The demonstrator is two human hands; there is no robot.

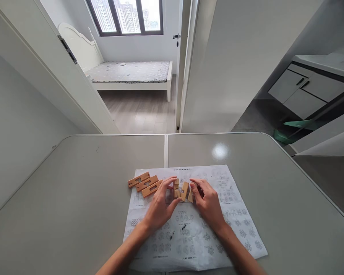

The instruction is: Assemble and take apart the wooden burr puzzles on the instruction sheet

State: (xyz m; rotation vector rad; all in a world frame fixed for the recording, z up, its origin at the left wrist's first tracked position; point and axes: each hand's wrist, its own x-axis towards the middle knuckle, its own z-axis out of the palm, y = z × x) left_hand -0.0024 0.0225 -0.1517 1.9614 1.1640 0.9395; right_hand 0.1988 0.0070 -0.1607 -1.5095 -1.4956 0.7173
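Observation:
My left hand point(159, 206) curves its thumb and fingers around a pale notched wooden puzzle piece point(176, 190) on the printed sheet point(149, 244). Just right of it a second pale notched puzzle piece point(184, 191) leans at a slant. My right hand point(208, 203) has its fingers curled in, gripping the edge of another pale puzzle piece point(190, 196); the fingers partly hide it. Left of my left hand lie three darker, slotted wooden bars side by side: an upper bar point(134, 183), a middle bar point(142, 186) and a lower bar point(153, 189).
The sheet carries line drawings of shapes and lies on a grey table point(74, 191) with a seam down its middle. Beyond the table are an open door point(185, 76) and a bed point(132, 72) under a window. A white cabinet point(312, 89) stands at the right.

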